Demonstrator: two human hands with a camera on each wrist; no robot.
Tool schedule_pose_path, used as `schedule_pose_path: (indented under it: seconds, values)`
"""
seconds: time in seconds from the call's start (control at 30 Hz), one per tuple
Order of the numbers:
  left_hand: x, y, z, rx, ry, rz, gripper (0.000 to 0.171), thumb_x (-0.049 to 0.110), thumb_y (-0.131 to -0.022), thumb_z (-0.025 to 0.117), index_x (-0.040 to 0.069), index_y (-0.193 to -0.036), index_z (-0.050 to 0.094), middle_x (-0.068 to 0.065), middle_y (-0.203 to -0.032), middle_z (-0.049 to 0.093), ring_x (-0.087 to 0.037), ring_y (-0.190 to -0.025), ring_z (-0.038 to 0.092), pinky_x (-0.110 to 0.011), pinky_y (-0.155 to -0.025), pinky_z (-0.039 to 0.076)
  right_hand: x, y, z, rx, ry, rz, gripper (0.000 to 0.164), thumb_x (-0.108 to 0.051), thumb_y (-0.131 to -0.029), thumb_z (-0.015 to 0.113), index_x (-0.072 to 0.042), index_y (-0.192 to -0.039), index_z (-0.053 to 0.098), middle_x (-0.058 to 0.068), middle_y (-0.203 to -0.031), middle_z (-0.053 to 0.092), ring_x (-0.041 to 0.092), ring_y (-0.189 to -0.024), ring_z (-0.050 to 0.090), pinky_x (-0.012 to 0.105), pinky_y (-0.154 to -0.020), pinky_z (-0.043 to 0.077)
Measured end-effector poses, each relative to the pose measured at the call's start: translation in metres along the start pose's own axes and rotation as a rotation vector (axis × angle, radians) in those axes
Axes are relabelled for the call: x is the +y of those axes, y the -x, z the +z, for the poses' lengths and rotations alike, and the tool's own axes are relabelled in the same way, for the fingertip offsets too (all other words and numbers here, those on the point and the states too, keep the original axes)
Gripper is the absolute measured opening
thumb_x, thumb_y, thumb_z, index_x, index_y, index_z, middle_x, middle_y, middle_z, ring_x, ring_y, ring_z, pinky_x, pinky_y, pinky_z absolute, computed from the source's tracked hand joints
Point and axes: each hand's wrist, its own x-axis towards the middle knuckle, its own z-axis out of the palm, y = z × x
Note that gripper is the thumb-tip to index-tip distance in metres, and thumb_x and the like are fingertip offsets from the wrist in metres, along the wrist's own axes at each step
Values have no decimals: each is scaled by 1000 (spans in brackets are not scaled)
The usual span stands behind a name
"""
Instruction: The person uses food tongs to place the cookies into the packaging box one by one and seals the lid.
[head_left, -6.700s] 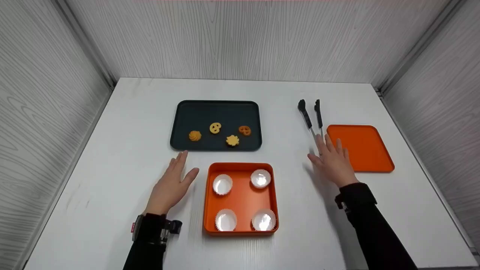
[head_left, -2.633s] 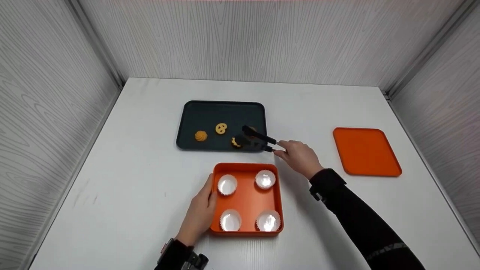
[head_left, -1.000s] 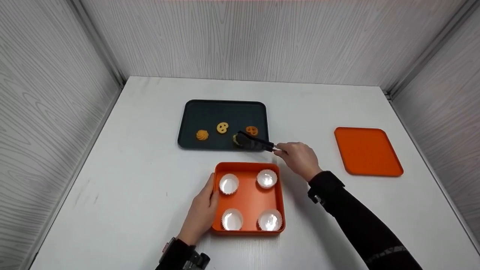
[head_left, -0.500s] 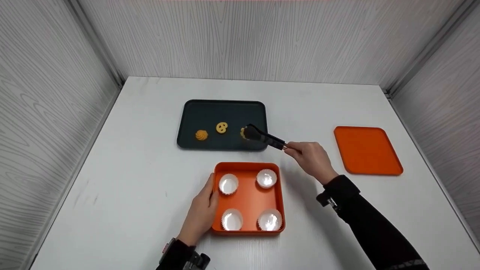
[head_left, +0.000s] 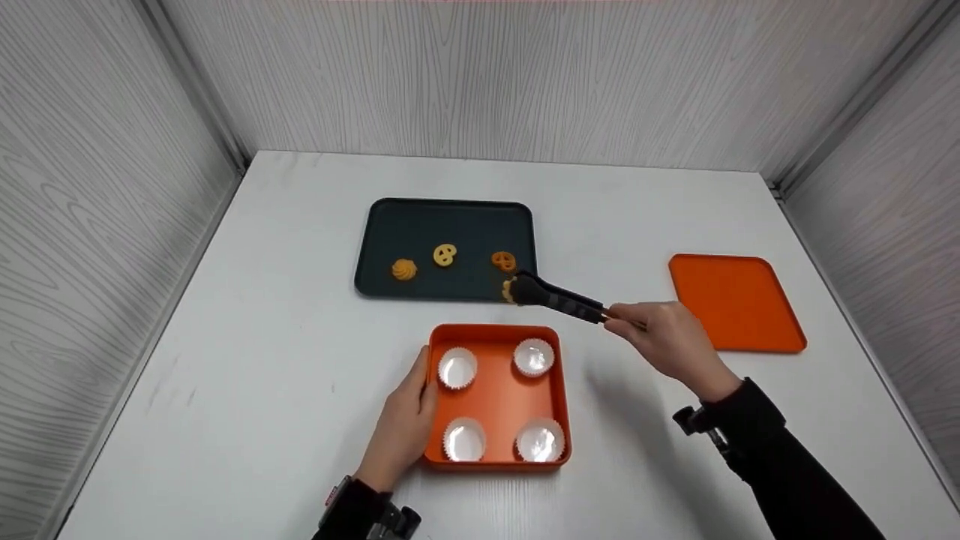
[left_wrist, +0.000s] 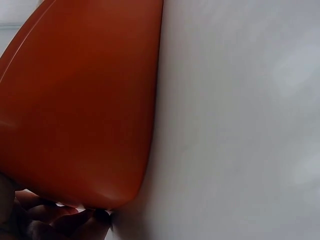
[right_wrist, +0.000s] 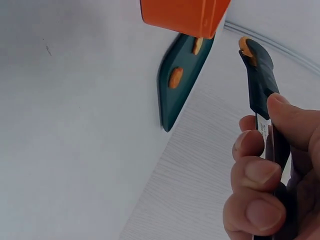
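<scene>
My right hand (head_left: 667,341) grips black-tipped tongs (head_left: 559,298) in the head view. Their tips pinch a yellow flower-shaped cookie (head_left: 509,289), partly hidden, over the near right corner of the dark green tray (head_left: 450,217). The right wrist view shows the cookie (right_wrist: 245,47) at the tongs' end and curled fingers (right_wrist: 255,172) on the handle. Against the left wall of an orange box (head_left: 495,390) rests my left hand (head_left: 401,424), fingers fairly straight along it, thumb at the rim. Inside the box sit several white paper cups (head_left: 457,368).
On the tray lie a swirl cookie (head_left: 404,270), a pale pretzel cookie (head_left: 445,255) and a brown pretzel cookie (head_left: 503,261). An orange lid-like tray (head_left: 739,300) lies at the right, beyond my right hand. Grained panels (head_left: 480,82) enclose the white table.
Earlier the tongs lay on the table; my right hand took them and closed them on the flower-shaped cookie. They have since come up and towards me. My left hand moved to the box's side.
</scene>
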Motion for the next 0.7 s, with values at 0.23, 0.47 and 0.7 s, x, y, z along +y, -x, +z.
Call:
schedule_pose_path:
  seconds: [0.23,0.47,0.7]
  values:
    - [-1,1,1,16,-13,43,59,14,-108,47,0,-161,26,-13,-165,32,-29,-152,33,-48,-122,29,-14,21,-22,-58,87,-18,2,-18,-93,76,-18,-91,76,-11,-66,53,7,-58,41,22,-52,29]
    - [0,0,1,-2,-20,2,61,19,-108,48,4,-162,24,-9,-166,31,-25,-152,32,-46,-122,29,-25,33,-30,-76,196,-52,6,-17,-88,81,-18,-91,76,-13,-63,50,5,-56,40,20,-49,30]
    - [2,-2,0,6,-20,-24,61,20,-109,48,5,-163,23,-9,-167,30,-24,-153,31,-46,-122,29,-35,38,-26,-38,351,-141,11,-17,-83,85,-19,-90,76,-10,-63,55,7,-53,43,21,-45,30]
